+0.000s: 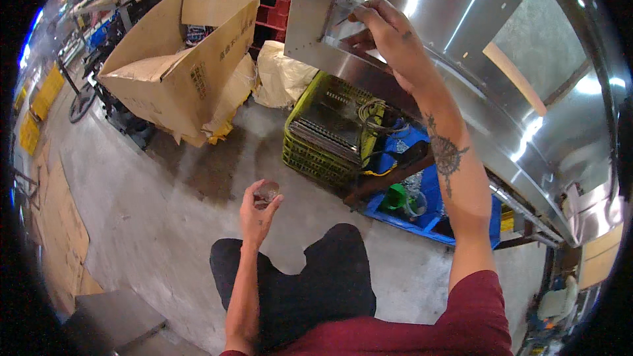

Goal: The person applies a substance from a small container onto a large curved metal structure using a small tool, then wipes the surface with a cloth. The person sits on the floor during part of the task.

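You see a glossy, smooth sheet-metal panel (pixel 461 33), a matt brown cardboard box (pixel 178 59), plastic crates (pixel 316 158), and a rough concrete floor (pixel 151 211).

Landmark: the crate (pixel 320 138) on the floor (pixel 151 198) ahead of my knees.

- In the crate: a stack of flat metal sheets, with a coiled cable (pixel 372 118) at its right end.
- Right of the crate, touching it: a tray (pixel 422 217) holding two cups (pixel 405 199).
- Above and right of the crate: a sheet-metal housing (pixel 461 33); my right hand (pixel 389 33) rests on its lower left corner.
- Behind the crate: a sack (pixel 283 76).
- Left of the crate, beyond the sack: an open carton (pixel 184 59), tilted.
- Near side of the crate, to its left: my left hand (pixel 258 209), with a small cup (pixel 267 191) in its fingers.
- Far left of the crate: cardboard sheets (pixel 62 217) flat on the floor.
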Demonstrator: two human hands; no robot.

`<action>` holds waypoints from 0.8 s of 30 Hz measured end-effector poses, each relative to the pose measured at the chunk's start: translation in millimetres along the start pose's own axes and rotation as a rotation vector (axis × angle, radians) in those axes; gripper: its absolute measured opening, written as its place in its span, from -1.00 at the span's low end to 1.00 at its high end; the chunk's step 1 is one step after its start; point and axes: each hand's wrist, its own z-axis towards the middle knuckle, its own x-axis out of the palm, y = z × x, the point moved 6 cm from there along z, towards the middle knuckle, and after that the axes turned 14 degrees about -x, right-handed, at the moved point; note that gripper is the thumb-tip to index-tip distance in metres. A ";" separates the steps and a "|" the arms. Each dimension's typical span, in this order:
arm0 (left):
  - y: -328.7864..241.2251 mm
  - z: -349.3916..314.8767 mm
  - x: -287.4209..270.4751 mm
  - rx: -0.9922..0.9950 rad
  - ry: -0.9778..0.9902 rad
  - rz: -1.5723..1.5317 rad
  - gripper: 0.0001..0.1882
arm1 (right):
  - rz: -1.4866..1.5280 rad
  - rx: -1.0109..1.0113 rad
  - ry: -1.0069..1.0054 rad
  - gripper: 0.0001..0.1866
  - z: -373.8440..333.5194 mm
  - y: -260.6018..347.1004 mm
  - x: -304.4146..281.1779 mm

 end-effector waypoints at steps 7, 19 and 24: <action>75.2 33.5 2.9 0.021 -0.048 0.034 -0.43 | -0.160 -0.106 0.022 -0.66 11.2 0.0 4.6; 113.0 51.4 -9.9 0.022 -0.129 0.043 -0.44 | -0.150 -0.064 0.047 -0.69 10.1 -0.9 2.8; 107.6 46.5 -2.0 0.072 -0.106 0.086 -0.44 | -0.086 -0.095 0.035 -0.66 10.9 -2.3 4.7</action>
